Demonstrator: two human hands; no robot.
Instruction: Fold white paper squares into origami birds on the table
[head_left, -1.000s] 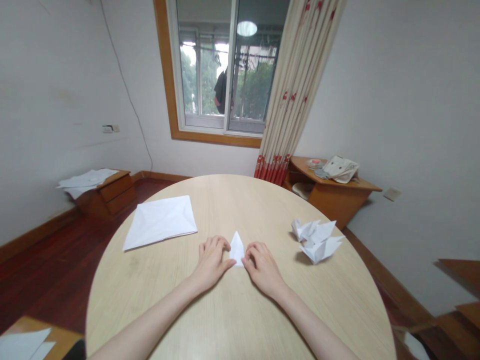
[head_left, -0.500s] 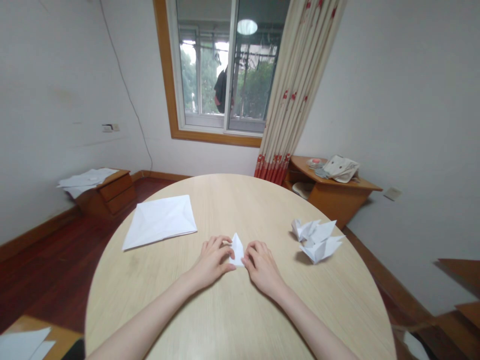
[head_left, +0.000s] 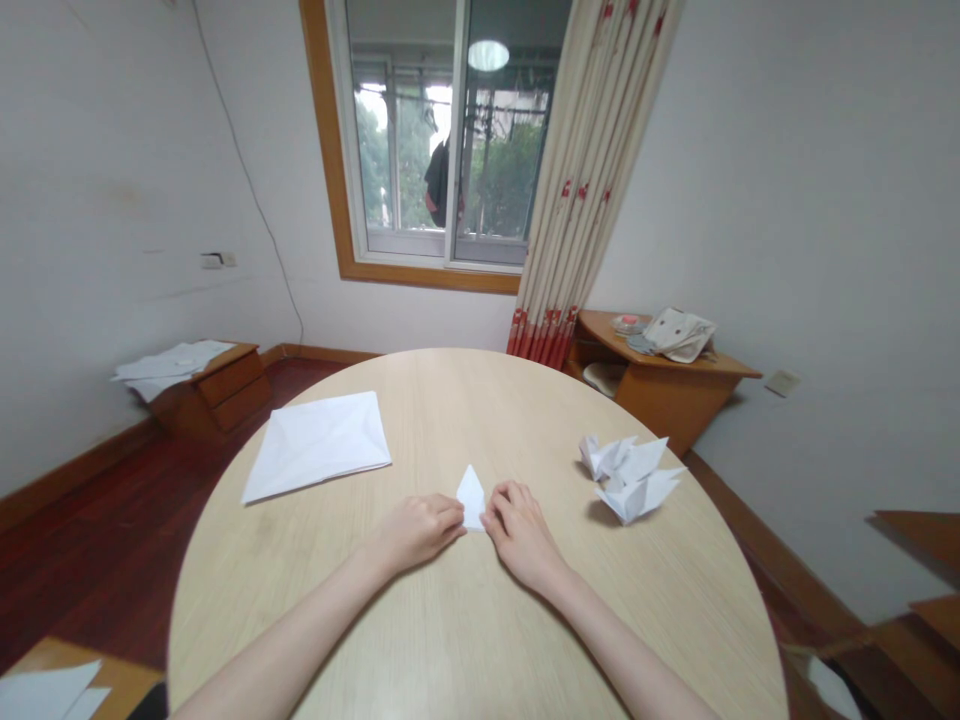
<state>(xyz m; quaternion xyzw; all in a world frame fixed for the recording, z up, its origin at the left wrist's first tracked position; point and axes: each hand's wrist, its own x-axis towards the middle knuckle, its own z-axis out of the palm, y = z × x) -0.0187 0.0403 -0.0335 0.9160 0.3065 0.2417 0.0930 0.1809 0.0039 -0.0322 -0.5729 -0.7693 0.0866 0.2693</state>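
Note:
A small folded piece of white paper (head_left: pixel 471 496) lies on the round table with its pointed end facing away from me. My left hand (head_left: pixel 424 528) is closed at the paper's lower left edge, thumb and fingers pinching it. At the lower right edge, my right hand (head_left: pixel 519 530) has its curled fingertips and thumb on the paper. The fingers partly cover both lower corners. To the right sit several folded paper figures (head_left: pixel 637 480) with pointed tips, close together.
A stack of white paper (head_left: pixel 319 445) rests at the table's left. Beyond the round table (head_left: pixel 450 400) stand a low drawer cabinet (head_left: pixel 232 390) with papers at left and a corner desk (head_left: pixel 667 395) holding a cloth bag (head_left: pixel 679 333) at right. A curtain (head_left: pixel 574 200) hangs beside the window.
My left hand's fingers have come off the paper's upper left side and closed lower down, so more of the paper shows. The right hand stays almost still.

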